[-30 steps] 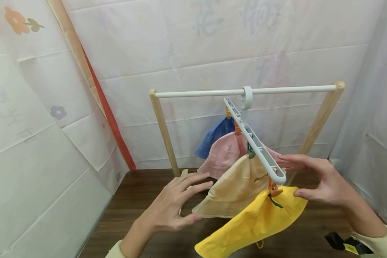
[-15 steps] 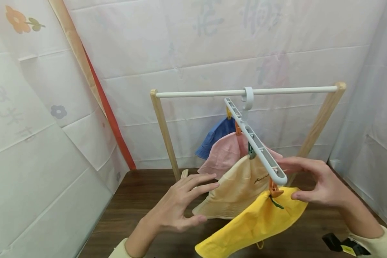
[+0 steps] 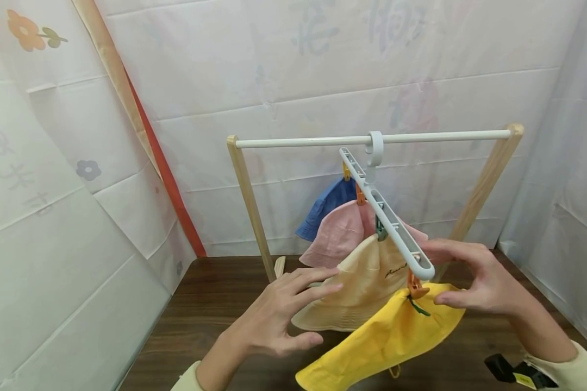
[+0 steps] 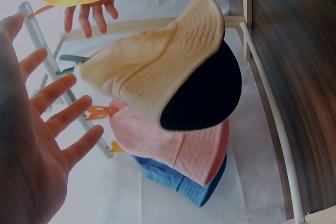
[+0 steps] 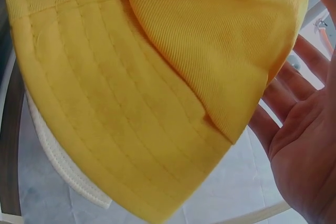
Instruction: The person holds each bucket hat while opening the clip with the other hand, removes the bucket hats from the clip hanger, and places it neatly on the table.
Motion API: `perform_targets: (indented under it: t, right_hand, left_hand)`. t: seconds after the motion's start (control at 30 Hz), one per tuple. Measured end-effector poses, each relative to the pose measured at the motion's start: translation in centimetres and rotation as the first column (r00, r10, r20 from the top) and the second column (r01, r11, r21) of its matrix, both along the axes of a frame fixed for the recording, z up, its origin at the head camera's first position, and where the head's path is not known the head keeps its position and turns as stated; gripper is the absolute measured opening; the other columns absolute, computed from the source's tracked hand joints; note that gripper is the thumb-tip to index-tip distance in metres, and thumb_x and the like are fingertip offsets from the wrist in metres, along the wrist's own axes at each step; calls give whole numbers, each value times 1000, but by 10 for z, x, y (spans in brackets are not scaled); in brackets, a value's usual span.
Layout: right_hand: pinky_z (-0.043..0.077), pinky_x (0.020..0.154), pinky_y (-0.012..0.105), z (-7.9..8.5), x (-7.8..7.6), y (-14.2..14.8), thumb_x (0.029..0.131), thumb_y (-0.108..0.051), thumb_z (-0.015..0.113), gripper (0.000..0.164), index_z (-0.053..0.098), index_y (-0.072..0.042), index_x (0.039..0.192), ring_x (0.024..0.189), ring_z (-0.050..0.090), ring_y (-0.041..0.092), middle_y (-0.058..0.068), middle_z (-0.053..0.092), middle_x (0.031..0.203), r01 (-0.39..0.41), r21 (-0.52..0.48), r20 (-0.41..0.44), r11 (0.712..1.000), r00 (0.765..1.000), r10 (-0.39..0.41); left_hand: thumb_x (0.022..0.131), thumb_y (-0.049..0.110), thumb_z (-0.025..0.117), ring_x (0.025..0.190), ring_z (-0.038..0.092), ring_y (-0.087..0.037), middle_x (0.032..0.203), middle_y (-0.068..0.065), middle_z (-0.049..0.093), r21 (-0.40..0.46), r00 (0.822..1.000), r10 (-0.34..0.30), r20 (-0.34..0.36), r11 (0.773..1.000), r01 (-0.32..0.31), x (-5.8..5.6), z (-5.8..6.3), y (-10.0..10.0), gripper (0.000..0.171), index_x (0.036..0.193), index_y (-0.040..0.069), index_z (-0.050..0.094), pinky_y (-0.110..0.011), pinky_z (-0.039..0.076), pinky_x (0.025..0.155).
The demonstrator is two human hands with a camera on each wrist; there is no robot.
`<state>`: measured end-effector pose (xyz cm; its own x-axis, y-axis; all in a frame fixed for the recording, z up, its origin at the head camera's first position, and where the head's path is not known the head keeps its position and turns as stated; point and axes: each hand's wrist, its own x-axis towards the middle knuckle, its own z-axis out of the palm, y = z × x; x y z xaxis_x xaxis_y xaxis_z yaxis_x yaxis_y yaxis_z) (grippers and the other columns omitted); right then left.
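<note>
Four clips is more than I count; several hats hang in a row from a grey clip hanger (image 3: 396, 228). Nearest is a yellow bucket hat (image 3: 386, 339), pinched by an orange clip (image 3: 416, 285). Behind it come a cream hat (image 3: 357, 288) on a green clip, a pink hat (image 3: 339, 233) and a blue hat (image 3: 325, 209). My left hand (image 3: 286, 312), fingers spread, is left of the cream hat and overlaps its brim in the head view. My right hand (image 3: 479, 279) is at the yellow hat's right side, thumb at its edge, fingers extended behind the hanger's end.
The hanger hooks over a white rod (image 3: 298, 142) between wooden posts (image 3: 484, 179). This rack stands on a dark wood tabletop (image 3: 191, 304). Pale printed sheets (image 3: 274, 65) enclose the back and sides, and an orange-red strip (image 3: 168, 184) runs down at the left.
My left hand has moved right, over the cream hat's brim in the head view. My right hand has shifted slightly left. The hats and hanger hang as before.
</note>
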<state>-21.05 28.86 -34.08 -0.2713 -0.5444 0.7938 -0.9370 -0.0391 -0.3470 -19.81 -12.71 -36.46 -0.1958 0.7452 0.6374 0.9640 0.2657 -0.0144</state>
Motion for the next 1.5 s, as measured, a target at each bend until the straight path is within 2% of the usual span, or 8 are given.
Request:
perform_targets:
  t: [0.2, 0.33, 0.57, 0.8, 0.93, 1.07, 1.27, 1.5]
  right_hand:
    - [59, 104, 15, 0, 2, -3, 86, -13, 98, 76, 63, 16, 147, 123, 78, 4, -3, 81, 139, 14, -1, 6, 1000, 1000, -14]
    - [60, 102, 16, -2, 3, -6, 88, -10, 97, 73, 62, 17, 146, 121, 78, 5, -1, 82, 137, -17, -22, 19, 1000, 1000, 18]
    - [60, 103, 15, 1, 6, -13, 90, -15, 96, 68, 66, 15, 144, 119, 78, 3, -2, 80, 143, -11, -38, -14, 999, 1000, 10]
    - [61, 104, 17, 11, 11, -26, 95, -8, 90, 61, 63, 22, 142, 122, 78, 8, 7, 78, 147, -146, -74, -38, 987, 989, 144]
    - [62, 106, 21, 16, 14, -32, 96, -5, 88, 58, 62, 25, 139, 124, 79, 13, 13, 78, 146, -201, -85, -37, 976, 979, 199]
    - [60, 110, 21, 16, 16, -35, 96, -4, 87, 58, 63, 23, 140, 126, 79, 13, 12, 79, 144, -201, -101, -30, 974, 980, 199]
    - [61, 110, 22, 18, 17, -40, 98, -4, 86, 56, 62, 25, 140, 125, 80, 15, 15, 80, 144, -220, -108, -39, 970, 975, 217]
    - [58, 115, 24, 16, 16, -44, 97, -1, 86, 56, 61, 28, 138, 130, 79, 18, 17, 79, 144, -234, -107, -44, 966, 972, 230]
  left_hand:
    - [115, 64, 38, 146, 65, -20, 167, -6, 61, 2, 1000, -22, -6, 1000, 22, 3, 0, 4, 68, 164, 20, 56, -40, 59, 112]
    - [114, 66, 35, 146, 64, -21, 167, -7, 61, 1, 999, -31, -14, 1000, 31, 6, 0, 7, 70, 163, 20, 57, -40, 58, 113]
    - [114, 66, 34, 150, 62, -24, 167, -10, 61, 2, 997, -48, -64, 999, 48, 10, 2, 11, 71, 163, 19, 56, -40, 57, 116]
    - [112, 61, 48, 154, 60, -25, 169, -11, 59, -16, 995, -68, -66, 998, 67, 15, 4, 13, 68, 166, 21, 54, -38, 55, 119]
    - [106, 58, 63, 155, 59, -25, 169, -11, 59, -20, 993, -74, -91, 997, 73, 17, 5, 15, 71, 165, 19, 55, -36, 54, 119]
    - [99, 56, 73, 156, 59, -27, 169, -12, 59, -22, 990, -88, -108, 996, 86, 18, 6, 18, 77, 164, 18, 57, -35, 53, 122]
    - [95, 55, 78, 157, 59, -31, 171, -12, 57, -35, 986, -112, -122, 993, 109, 21, 7, 23, 81, 163, 16, 58, -37, 51, 126]
    - [90, 53, 85, 160, 56, -27, 174, -10, 55, -58, 988, -116, -99, 992, 110, 25, 5, 27, 87, 164, 18, 57, -36, 49, 128]
